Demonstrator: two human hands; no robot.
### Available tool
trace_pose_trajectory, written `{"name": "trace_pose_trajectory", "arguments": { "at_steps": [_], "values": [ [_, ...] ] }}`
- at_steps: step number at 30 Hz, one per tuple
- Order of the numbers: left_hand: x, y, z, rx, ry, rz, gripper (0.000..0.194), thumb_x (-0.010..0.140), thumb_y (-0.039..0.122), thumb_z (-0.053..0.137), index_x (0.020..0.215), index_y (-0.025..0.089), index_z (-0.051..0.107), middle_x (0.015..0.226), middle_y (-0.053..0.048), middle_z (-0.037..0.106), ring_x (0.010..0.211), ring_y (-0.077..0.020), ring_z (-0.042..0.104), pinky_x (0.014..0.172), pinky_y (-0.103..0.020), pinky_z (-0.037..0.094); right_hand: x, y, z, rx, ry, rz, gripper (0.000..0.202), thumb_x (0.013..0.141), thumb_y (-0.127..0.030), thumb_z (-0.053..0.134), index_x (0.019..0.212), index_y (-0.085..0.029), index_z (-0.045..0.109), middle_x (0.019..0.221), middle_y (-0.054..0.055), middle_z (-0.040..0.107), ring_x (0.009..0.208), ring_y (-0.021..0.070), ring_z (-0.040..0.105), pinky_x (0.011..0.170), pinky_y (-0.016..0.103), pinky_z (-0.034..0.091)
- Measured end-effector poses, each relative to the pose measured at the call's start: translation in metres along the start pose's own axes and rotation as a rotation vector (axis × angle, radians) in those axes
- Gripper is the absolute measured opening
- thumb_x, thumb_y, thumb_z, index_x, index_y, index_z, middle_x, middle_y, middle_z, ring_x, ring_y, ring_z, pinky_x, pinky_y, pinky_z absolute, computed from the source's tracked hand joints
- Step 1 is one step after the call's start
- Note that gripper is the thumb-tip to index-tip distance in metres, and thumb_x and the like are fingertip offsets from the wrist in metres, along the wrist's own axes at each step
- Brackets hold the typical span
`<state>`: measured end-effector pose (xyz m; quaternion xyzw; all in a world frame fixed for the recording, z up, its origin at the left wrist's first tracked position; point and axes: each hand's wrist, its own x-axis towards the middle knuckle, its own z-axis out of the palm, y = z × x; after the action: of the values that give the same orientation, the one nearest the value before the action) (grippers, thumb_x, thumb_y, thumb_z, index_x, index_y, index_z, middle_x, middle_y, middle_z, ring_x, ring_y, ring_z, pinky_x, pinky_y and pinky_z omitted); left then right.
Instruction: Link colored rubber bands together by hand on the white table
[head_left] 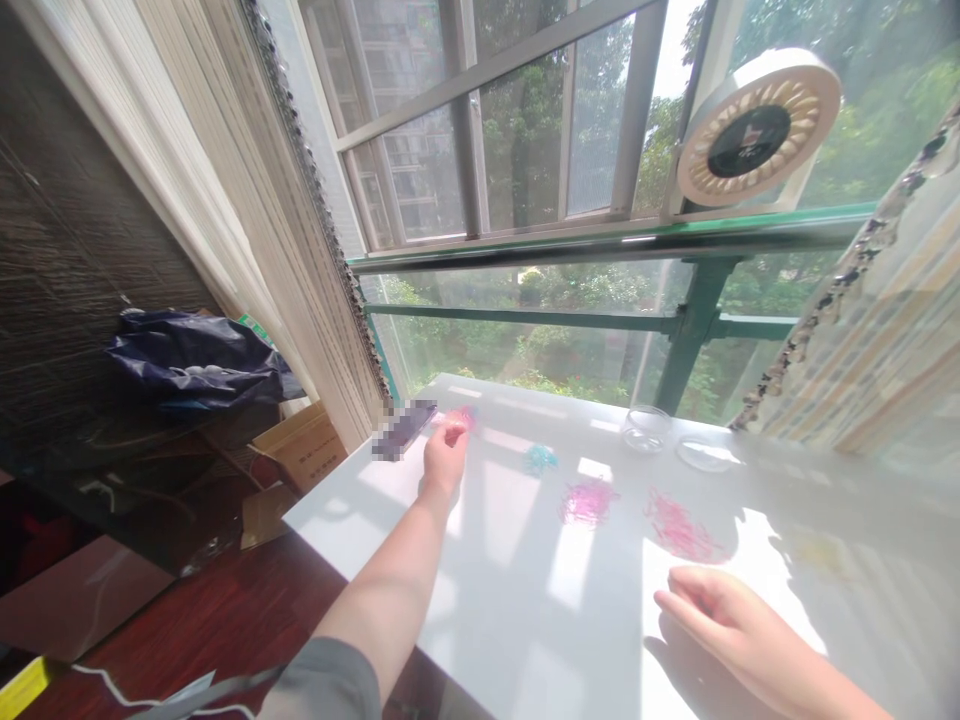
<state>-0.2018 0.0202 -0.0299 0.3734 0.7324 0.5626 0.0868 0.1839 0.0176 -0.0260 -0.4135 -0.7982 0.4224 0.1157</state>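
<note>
Working fine strands by hand appears to call for a light, precise pinch. The left hand (445,462) is at the near side of the pink-and-orange pile (460,414), towards the far left of the surface (495,600), beside a blurred dark object (405,430). Its grip is curled, thumb near forefinger; whether strands are pinched cannot be told. The right hand (720,610) is loosely curled near the red-pink pile (679,525); its contents, if any, are hidden. Take few strands per pinch, lift vertically to limit dragging, and avoid brushing the separate teal pile (540,458) and magenta pile (588,502).
</note>
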Motion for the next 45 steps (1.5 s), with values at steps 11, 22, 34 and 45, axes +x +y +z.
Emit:
{"name": "trace_pose_trajectory", "arguments": {
  "at_steps": [11, 22, 34, 45],
  "values": [
    [0.000, 0.001, 0.003, -0.164, 0.017, 0.035, 0.019, 0.075, 0.022, 0.059, 0.093, 0.015, 0.055, 0.096, -0.008, 0.065, 0.084, -0.0153, 0.064, 0.078, -0.029, 0.050, -0.002, 0.000, 0.000, -0.025, -0.021, -0.007, 0.045, 0.090, -0.053, 0.035, 0.063, -0.021, 0.018, 0.063, -0.005, 0.022, 0.058, 0.0122, 0.025, 0.054, 0.024, 0.028],
    [-0.023, 0.030, 0.015, -0.118, -0.133, 0.142, 0.015, 0.078, 0.028, 0.057, 0.086, 0.016, 0.062, 0.086, -0.006, 0.067, 0.082, -0.0172, 0.062, 0.075, -0.029, 0.048, -0.004, -0.014, 0.000, 0.029, -0.028, 0.044, 0.041, 0.087, -0.049, 0.040, 0.061, -0.021, 0.026, 0.059, -0.004, 0.037, 0.055, 0.0116, 0.037, 0.055, 0.023, 0.035],
    [-0.149, 0.134, 0.078, -0.110, -0.880, 0.837, 0.015, 0.067, 0.013, 0.057, 0.077, 0.019, 0.066, 0.074, 0.000, 0.068, 0.073, -0.0139, 0.060, 0.074, -0.025, 0.047, -0.007, -0.030, -0.006, 0.323, -0.049, -0.044, 0.007, 0.081, -0.027, 0.047, 0.081, -0.020, 0.048, 0.064, -0.002, 0.056, 0.059, 0.0132, 0.054, 0.056, 0.025, 0.043],
    [-0.152, 0.118, 0.068, -0.093, -0.886, 0.587, 0.006, 0.072, 0.019, 0.061, 0.076, 0.020, 0.065, 0.076, 0.001, 0.065, 0.075, -0.0127, 0.060, 0.073, -0.024, 0.044, -0.005, -0.035, -0.007, 0.412, -0.029, -0.039, 0.022, 0.085, -0.039, 0.051, 0.088, -0.018, 0.055, 0.065, 0.000, 0.059, 0.059, 0.0134, 0.059, 0.053, 0.025, 0.048]
  ]
}}
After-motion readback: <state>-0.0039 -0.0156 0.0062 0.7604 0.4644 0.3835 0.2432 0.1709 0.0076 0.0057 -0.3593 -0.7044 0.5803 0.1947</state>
